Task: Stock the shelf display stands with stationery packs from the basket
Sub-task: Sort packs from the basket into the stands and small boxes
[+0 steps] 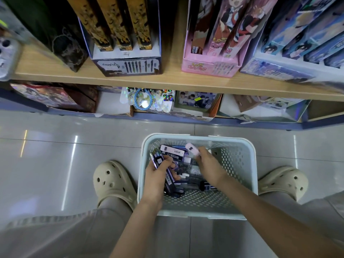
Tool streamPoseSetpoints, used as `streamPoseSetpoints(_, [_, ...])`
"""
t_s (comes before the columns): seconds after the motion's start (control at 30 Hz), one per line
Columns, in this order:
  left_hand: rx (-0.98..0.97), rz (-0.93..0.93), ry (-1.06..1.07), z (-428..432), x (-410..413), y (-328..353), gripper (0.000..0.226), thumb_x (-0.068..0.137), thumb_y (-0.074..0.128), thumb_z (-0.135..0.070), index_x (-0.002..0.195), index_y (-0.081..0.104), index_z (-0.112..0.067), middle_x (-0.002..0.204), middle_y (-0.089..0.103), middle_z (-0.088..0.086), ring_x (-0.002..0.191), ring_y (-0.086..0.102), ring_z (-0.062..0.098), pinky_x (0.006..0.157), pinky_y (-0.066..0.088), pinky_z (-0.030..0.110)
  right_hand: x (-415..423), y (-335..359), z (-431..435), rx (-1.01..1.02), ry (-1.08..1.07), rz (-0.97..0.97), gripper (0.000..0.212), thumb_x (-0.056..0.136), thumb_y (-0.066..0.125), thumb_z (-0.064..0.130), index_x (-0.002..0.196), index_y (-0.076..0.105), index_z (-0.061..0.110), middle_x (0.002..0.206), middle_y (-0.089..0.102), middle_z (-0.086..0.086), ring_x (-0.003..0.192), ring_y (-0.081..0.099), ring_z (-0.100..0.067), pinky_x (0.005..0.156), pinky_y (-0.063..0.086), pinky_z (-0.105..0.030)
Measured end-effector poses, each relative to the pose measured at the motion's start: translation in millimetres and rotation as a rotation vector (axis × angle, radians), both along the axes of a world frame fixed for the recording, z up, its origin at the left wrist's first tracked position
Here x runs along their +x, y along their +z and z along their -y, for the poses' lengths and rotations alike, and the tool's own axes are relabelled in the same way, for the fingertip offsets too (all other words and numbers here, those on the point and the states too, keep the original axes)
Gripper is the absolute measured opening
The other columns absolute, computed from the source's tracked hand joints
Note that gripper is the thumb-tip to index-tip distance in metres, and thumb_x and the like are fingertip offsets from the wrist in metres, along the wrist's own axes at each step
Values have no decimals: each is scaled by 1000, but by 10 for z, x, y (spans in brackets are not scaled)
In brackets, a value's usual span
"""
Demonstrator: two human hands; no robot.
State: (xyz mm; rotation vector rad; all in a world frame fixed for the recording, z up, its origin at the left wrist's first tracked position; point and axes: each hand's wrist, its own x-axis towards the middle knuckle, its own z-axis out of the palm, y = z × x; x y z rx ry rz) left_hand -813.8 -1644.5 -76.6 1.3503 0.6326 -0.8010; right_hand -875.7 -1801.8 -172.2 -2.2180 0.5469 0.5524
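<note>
A pale perforated basket [242,164] stands on the floor between my feet, with several stationery packs [188,174] lying in it. My left hand [156,175] is inside the basket and grips a bundle of dark purple packs [168,174]. Further right in the basket, my right hand [206,164] pinches a light pink pack [192,148] by one end. On the wooden shelf [173,79] above stand a black and gold display stand [126,60], a pink display stand [210,64] and a blue display stand [290,67], each holding upright packs.
A lower shelf [167,116] holds picture boxes, a blue cord ring and holographic cards. My two beige clogs [111,181] flank the basket on the glossy grey tiled floor [55,155]. A dark box [68,47] stands at the shelf's left.
</note>
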Motion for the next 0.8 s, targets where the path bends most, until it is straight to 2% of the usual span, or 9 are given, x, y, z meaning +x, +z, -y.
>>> streamPoseSetpoints(0.07, [-17, -3, 18, -18, 11, 35, 5, 93, 55, -7, 88, 56, -6, 61, 56, 2, 42, 48, 13, 49, 50, 26, 74, 16, -63, 40, 26, 7, 22, 100, 44, 27, 113, 41, 10, 101, 60, -12, 80, 55, -26, 64, 41, -35])
streamPoseSetpoints(0.13, [-38, -9, 35, -48, 24, 64, 6, 93, 55, -8, 87, 55, -7, 64, 55, 3, 43, 48, 14, 50, 48, 26, 178, -27, -126, 36, 20, -16, 34, 97, 52, 28, 125, 42, 12, 115, 62, -12, 95, 60, -31, 74, 47, -38])
streamPoseSetpoints(0.23, [-50, -12, 55, -109, 48, 73, 6, 93, 55, -9, 87, 54, -8, 65, 55, 4, 45, 47, 15, 51, 47, 27, 318, -131, -243, -34, 62, -120, 47, 95, 55, 31, 137, 39, 18, 124, 60, -13, 108, 57, -32, 80, 47, -37])
streamPoseSetpoints(0.3, [-40, -7, 67, -144, 70, 63, 4, 93, 55, -9, 89, 54, -8, 65, 54, 4, 46, 47, 16, 52, 47, 28, 381, -196, -298, -113, 81, -190, 45, 95, 53, 36, 135, 42, 18, 118, 63, -13, 106, 58, -32, 75, 45, -36])
streamPoseSetpoints(0.37, [-31, -6, 75, -175, 92, 58, 4, 93, 55, -9, 89, 54, -8, 64, 54, 4, 46, 47, 17, 52, 48, 29, 430, -219, -327, -168, 71, -230, 38, 96, 51, 37, 125, 47, 14, 112, 64, -14, 103, 59, -32, 70, 43, -34])
streamPoseSetpoints(0.53, [-1, 6, 75, -239, 120, 57, 8, 92, 54, -4, 85, 52, -4, 62, 51, 6, 45, 45, 16, 48, 47, 28, 420, -166, -334, -268, 188, -189, 29, 99, 44, 33, 115, 49, 9, 108, 65, -15, 97, 61, -33, 71, 45, -35])
streamPoseSetpoints(0.6, [20, 20, 62, -233, 110, 46, 11, 93, 51, -1, 83, 53, -5, 62, 53, 6, 43, 44, 15, 47, 46, 28, 338, -126, -287, -257, 223, -169, 31, 100, 43, 34, 117, 49, 10, 110, 65, -14, 98, 61, -32, 71, 45, -35])
streamPoseSetpoints(0.7, [59, 22, -1, -223, 63, 17, 10, 93, 50, -2, 85, 52, -6, 63, 54, 7, 39, 46, 15, 55, 44, 30, 181, -22, -175, -188, 224, -146, 39, 99, 44, 38, 127, 48, 11, 113, 65, -13, 100, 61, -31, 71, 44, -33])
streamPoseSetpoints(0.8, [94, 8, -38, -193, -36, -17, 7, 93, 52, -2, 88, 51, -5, 59, 56, 5, 39, 48, 13, 48, 47, 27, 38, 153, -79, -33, 137, -107, 35, 96, 49, 38, 119, 55, 11, 97, 66, -6, 85, 61, -24, 65, 41, -30])
